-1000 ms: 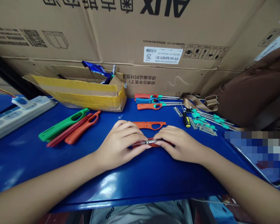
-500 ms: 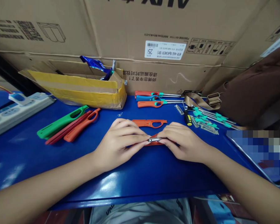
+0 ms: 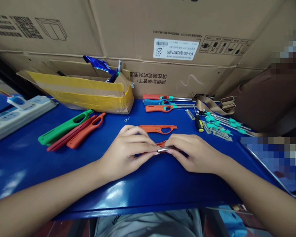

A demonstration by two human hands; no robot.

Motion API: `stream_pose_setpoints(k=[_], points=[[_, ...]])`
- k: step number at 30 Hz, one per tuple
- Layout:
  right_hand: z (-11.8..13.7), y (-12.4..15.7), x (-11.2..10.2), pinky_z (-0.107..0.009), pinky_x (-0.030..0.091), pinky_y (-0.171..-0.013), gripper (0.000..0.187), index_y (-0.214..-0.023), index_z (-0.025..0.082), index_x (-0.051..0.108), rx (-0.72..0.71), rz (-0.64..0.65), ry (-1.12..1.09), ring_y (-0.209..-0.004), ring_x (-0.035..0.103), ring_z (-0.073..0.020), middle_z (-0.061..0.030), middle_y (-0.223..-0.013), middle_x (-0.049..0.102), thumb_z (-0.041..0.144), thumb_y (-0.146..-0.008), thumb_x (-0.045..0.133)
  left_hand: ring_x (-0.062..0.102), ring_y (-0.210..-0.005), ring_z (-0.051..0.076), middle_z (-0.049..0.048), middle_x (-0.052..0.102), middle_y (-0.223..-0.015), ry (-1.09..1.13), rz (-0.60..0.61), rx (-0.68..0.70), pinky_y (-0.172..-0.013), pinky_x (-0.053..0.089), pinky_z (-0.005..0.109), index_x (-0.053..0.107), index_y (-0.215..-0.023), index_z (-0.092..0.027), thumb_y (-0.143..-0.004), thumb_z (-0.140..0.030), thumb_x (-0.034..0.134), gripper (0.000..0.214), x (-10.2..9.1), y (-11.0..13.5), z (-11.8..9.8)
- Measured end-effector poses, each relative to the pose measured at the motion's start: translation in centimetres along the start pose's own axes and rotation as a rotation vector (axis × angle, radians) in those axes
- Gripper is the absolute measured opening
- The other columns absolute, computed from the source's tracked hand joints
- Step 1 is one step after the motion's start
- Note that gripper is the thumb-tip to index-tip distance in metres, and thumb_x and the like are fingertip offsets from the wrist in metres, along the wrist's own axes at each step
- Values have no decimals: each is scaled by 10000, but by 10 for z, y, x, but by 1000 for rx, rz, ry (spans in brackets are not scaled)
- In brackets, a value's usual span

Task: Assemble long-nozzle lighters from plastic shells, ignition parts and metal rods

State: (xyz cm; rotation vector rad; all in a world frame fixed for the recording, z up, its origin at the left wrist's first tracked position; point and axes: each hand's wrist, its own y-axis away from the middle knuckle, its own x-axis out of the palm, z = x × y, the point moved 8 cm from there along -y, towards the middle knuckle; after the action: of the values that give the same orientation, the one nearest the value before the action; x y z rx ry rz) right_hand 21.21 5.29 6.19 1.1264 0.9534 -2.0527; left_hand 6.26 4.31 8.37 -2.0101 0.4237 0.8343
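Observation:
My left hand (image 3: 128,149) and my right hand (image 3: 193,151) meet at the middle of the blue table (image 3: 148,184). Both are closed around an orange lighter shell half (image 3: 161,144) that lies under my fingers. A small silver metal part (image 3: 164,149) is pinched between the fingertips of both hands. Just behind my hands lies a second orange shell half (image 3: 158,128), flat on the table and untouched.
Green, red and orange shells (image 3: 71,130) lie at the left. Three assembled lighters (image 3: 166,102) rest at the back. A screwdriver (image 3: 198,124) and teal-tipped metal parts (image 3: 219,126) are at the right. A taped cardboard box (image 3: 84,93), a power strip (image 3: 17,110) and a brown bag (image 3: 261,98) border the table.
My hands have stayed together on the orange shell. The silver part has tilted a little between my fingertips, and the view has shifted slightly downward.

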Motion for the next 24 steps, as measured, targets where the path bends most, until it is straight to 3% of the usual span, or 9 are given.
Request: stream_pose_setpoints(k=[4, 12, 20, 24], points=[[-2, -1, 5, -277, 492, -777, 110, -1033, 212, 619, 111, 37, -121, -878, 663, -153, -32, -992, 717, 268, -1017, 526, 685, -924, 182, -4, 804, -957, -23, 34, 3, -894, 431, 367, 759, -1030, -257, -941, -218, 705, 111, 8, 1, -1], [-12, -4, 9, -233, 393, -590, 194, -758, 197, 596, 250, -86, -207, -631, 563, -105, 23, -719, 660, 305, -897, 677, 676, -926, 169, -10, 783, -981, 13, 62, -73, -895, 425, 343, 709, -1100, -247, -944, -274, 713, 159, 19, 3, 0], [-33, 4, -8, -248, 416, -626, 161, -755, 202, 586, 316, -111, -143, -668, 577, -124, 12, -746, 655, 274, -833, 707, 623, -1150, 269, 90, 695, -1280, -138, 207, -145, -974, 424, 411, 574, -1349, -191, -868, -422, 755, 563, 19, 6, 23], [-45, 8, -17, -258, 413, -616, 174, -747, 205, 582, 325, -69, -92, -666, 570, -137, 3, -736, 649, 289, -830, 709, 635, -1079, 264, 89, 722, -1204, -156, 229, -188, -922, 458, 412, 645, -1266, -188, -902, -388, 705, 420, 17, 8, 35]])
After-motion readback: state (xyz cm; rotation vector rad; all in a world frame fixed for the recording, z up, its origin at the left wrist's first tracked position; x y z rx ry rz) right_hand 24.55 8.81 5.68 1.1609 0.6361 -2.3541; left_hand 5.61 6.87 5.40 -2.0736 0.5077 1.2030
